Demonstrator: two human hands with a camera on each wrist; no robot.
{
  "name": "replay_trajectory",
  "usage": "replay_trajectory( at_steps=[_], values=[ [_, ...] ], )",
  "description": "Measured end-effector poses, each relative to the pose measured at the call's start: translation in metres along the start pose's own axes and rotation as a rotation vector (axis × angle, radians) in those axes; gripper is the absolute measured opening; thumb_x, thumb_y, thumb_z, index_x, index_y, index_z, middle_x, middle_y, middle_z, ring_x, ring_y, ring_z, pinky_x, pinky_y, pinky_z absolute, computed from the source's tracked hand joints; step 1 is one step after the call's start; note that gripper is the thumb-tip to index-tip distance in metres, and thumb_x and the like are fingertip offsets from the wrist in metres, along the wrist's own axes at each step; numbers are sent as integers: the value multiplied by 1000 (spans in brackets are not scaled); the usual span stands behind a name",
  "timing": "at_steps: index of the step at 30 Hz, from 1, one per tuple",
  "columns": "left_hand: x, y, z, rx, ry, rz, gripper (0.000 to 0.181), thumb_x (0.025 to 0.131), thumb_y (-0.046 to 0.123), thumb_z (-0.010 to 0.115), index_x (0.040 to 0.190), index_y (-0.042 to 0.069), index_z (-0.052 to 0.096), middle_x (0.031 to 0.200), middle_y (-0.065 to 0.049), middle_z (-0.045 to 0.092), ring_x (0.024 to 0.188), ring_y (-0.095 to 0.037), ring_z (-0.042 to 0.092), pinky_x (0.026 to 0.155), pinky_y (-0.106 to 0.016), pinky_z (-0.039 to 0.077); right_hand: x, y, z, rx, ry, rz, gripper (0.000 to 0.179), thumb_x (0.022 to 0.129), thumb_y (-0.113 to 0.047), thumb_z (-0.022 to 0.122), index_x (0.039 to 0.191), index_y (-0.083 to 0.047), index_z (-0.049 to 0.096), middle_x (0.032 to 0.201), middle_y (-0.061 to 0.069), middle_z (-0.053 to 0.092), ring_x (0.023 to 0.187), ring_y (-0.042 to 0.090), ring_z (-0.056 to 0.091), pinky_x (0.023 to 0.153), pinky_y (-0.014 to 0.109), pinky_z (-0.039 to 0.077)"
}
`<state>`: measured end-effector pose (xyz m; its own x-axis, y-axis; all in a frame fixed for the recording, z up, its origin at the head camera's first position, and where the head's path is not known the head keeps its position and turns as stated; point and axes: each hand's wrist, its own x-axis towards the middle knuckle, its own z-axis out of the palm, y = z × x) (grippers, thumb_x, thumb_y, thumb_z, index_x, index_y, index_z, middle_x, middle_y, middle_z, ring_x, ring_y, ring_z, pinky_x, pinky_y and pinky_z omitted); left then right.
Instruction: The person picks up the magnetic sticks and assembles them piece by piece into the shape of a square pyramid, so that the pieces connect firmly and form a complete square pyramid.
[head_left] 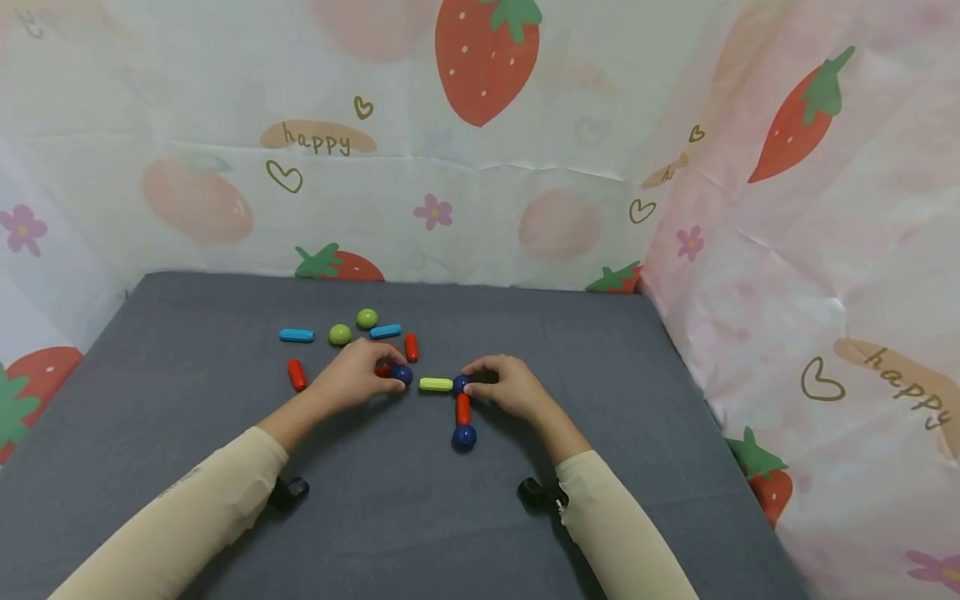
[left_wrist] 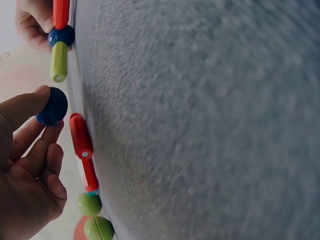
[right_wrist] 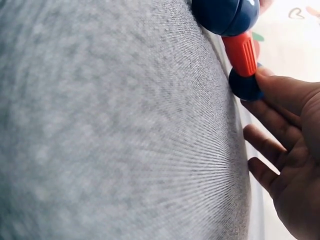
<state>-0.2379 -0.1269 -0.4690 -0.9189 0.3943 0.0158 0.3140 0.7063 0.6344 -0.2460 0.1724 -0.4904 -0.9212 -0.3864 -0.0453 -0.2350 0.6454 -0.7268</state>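
Observation:
Between thumb and fingertips, my left hand pinches a dark blue ball, seen raised off the grey cloth in the left wrist view. To its right, my right hand pinches a second blue ball. From that ball a yellow-green rod points left, its free end facing the left hand's ball across a small gap. A red rod runs from the same ball toward the near side and ends in a third blue ball, large in the right wrist view.
Behind and left of the left hand lie loose pieces: two green balls, two blue rods and several red rods, one partly hidden by that hand. Grey cloth covers the table; printed curtains stand behind and beside it.

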Motion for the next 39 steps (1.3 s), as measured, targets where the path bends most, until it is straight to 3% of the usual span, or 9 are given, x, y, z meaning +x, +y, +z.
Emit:
replay_trajectory(
  at_steps=[11, 28, 34, 39],
  values=[
    [8, -2, 16, 23, -29, -14, 31, 86, 25, 85, 112, 12, 75, 101, 0, 72, 92, -15, 64, 85, -39, 56, 1, -1, 1, 9, 3, 4, 23, 92, -31, 79, 116, -28, 76, 124, -2, 69, 114, 20, 59, 98, 43, 48],
    [7, 7, 15, 97, -43, 15, 32, 86, 23, 85, 113, 10, 76, 102, -1, 73, 93, -16, 66, 88, -41, 56, 0, 1, -3, 13, -30, -3, 22, 93, -29, 78, 115, -27, 76, 122, -3, 69, 111, 19, 59, 97, 41, 49],
    [11, 9, 15, 87, -52, 31, 32, 86, 23, 85, 113, 10, 76, 106, -2, 75, 98, -16, 67, 91, -41, 55, -2, 0, -9, -11, -68, -1, 23, 93, -26, 78, 116, -28, 75, 125, -3, 68, 118, 20, 58, 103, 44, 47],
    [18, 9, 17, 75, -77, 37, 33, 87, 22, 84, 116, 11, 75, 109, -2, 75, 102, -18, 68, 93, -42, 55, -7, 1, -13, -27, -111, -15, 25, 93, -23, 79, 117, -30, 75, 124, -5, 68, 110, 18, 57, 96, 41, 49]
  ],
)
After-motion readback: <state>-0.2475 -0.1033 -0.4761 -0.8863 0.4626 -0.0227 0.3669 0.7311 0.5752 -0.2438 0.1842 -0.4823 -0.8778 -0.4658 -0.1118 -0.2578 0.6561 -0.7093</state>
